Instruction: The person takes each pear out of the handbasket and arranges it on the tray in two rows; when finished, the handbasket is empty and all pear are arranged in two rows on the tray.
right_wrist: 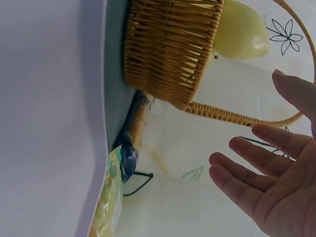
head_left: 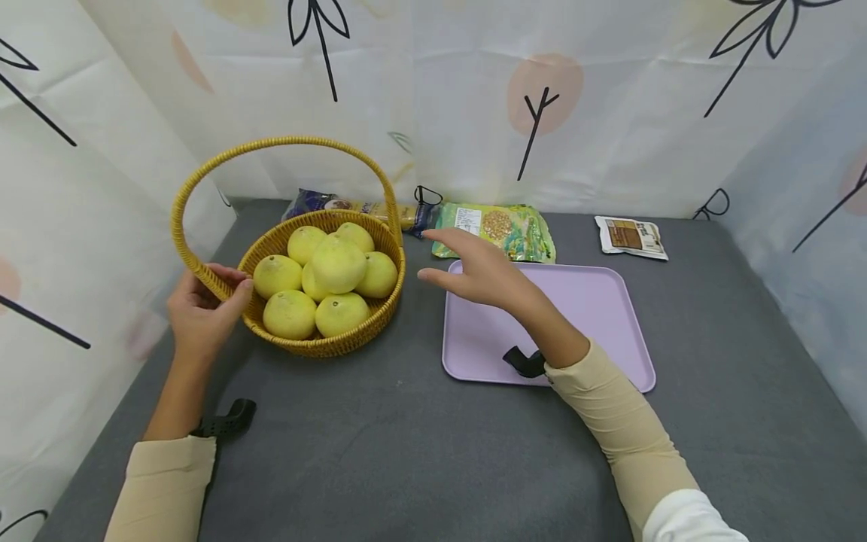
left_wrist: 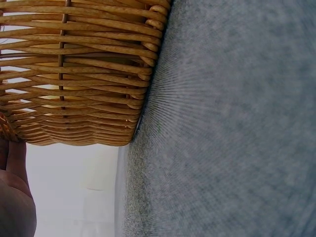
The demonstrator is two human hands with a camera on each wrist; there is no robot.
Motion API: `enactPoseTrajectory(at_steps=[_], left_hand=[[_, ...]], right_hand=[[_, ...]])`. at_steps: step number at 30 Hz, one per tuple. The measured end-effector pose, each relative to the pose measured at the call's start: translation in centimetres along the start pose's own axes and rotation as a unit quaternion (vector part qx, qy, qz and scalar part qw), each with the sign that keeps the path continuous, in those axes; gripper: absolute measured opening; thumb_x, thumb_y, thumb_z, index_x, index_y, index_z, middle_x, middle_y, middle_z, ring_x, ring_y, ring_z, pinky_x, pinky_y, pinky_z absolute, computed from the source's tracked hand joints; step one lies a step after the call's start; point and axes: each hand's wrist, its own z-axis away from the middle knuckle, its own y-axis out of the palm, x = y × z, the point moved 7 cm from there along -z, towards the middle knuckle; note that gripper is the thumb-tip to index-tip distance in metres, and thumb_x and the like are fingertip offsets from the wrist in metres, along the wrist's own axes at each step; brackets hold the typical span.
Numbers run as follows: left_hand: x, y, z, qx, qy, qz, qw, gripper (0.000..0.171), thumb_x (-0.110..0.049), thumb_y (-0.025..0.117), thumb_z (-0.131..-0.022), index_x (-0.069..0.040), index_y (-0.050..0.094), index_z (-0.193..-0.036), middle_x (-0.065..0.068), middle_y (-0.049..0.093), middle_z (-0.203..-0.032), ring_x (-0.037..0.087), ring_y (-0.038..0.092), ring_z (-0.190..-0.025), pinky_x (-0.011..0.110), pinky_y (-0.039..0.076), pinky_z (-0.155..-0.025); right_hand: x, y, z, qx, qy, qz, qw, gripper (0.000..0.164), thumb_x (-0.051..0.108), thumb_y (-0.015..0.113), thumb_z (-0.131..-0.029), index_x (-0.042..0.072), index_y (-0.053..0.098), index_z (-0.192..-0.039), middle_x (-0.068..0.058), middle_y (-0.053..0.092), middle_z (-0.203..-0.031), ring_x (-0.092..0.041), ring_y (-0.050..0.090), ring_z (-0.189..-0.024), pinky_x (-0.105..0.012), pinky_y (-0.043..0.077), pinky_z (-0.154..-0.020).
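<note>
A yellow wicker basket (head_left: 342,342) with a tall arched handle (head_left: 287,141) stands on the left of the table. It holds several round yellow-green fruits (head_left: 339,263) that look like pomelos. My left hand (head_left: 206,305) grips the basket where the handle meets its left rim; in the left wrist view the fingers (left_wrist: 16,160) touch the weave, and the rest of that grip is hidden. Right of the basket, my right hand (head_left: 477,271) hovers above the far left corner of a lilac tray (head_left: 592,301). Its fingers are spread and hold nothing, as the right wrist view shows.
Behind the tray lies a green and yellow packet (head_left: 521,229). A dark blue and yellow packet (head_left: 366,208) lies partly hidden behind the basket. At the back right is a small white and brown pouch (head_left: 631,237). Patterned cloth walls (head_left: 460,113) enclose the grey table (head_left: 406,452).
</note>
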Motion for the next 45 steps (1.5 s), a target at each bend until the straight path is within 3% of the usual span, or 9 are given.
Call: enactPoseTrajectory(at_steps=[11, 17, 26, 36, 45], left_hand=[[-0.6, 0.2, 0.1, -0.004, 0.006, -0.001, 1.0000, 0.025, 0.016, 0.069, -0.078, 0.025, 0.056, -0.097, 0.017, 0.070, -0.087, 0.015, 0.065, -0.070, 0.015, 0.051, -0.058], [-0.6, 0.4, 0.1, 0.005, 0.016, -0.003, 0.9999, 0.025, 0.017, 0.069, -0.078, 0.025, 0.055, -0.097, 0.018, 0.070, -0.088, 0.015, 0.065, -0.069, 0.015, 0.051, -0.057], [-0.6, 0.3, 0.1, 0.005, 0.019, -0.003, 0.9998, 0.024, 0.017, 0.068, -0.079, 0.025, 0.055, -0.097, 0.018, 0.069, -0.088, 0.015, 0.066, -0.071, 0.015, 0.051, -0.057], [-0.4, 0.2, 0.0, 0.004, 0.012, 0.002, 0.9999, 0.026, 0.017, 0.069, -0.078, 0.025, 0.054, -0.098, 0.018, 0.069, -0.089, 0.015, 0.066, -0.072, 0.015, 0.052, -0.058], [-0.4, 0.3, 0.0, 0.004, 0.012, 0.004, 0.9999, 0.026, 0.017, 0.069, -0.078, 0.025, 0.055, -0.098, 0.018, 0.069, -0.088, 0.015, 0.066, -0.071, 0.016, 0.051, -0.058]], right_hand=[[3.1, 2.7, -4.6, -0.014, -0.034, -0.011, 0.999, 0.061, 0.034, 0.070, -0.096, 0.008, 0.050, -0.147, -0.007, 0.050, -0.149, -0.022, 0.046, -0.136, -0.036, 0.037, -0.110], [5.0, 4.5, -6.0, -0.023, -0.073, -0.028, 0.997, 0.064, 0.033, 0.071, -0.095, 0.010, 0.046, -0.150, -0.006, 0.048, -0.151, -0.020, 0.047, -0.135, -0.029, 0.038, -0.108], [6.4, 5.5, -6.2, -0.064, -0.122, -0.037, 0.990, 0.064, 0.029, 0.074, -0.093, 0.010, 0.047, -0.148, -0.007, 0.051, -0.148, -0.016, 0.048, -0.133, -0.025, 0.038, -0.106], [6.3, 6.3, -6.0, -0.086, -0.123, -0.036, 0.988, 0.067, 0.033, 0.075, -0.092, 0.013, 0.045, -0.150, -0.006, 0.048, -0.149, -0.016, 0.043, -0.137, -0.034, 0.040, -0.107], [6.3, 6.3, -6.0, -0.098, -0.132, -0.038, 0.986, 0.063, 0.031, 0.075, -0.092, 0.013, 0.050, -0.146, -0.005, 0.052, -0.145, -0.013, 0.045, -0.135, -0.027, 0.038, -0.107]])
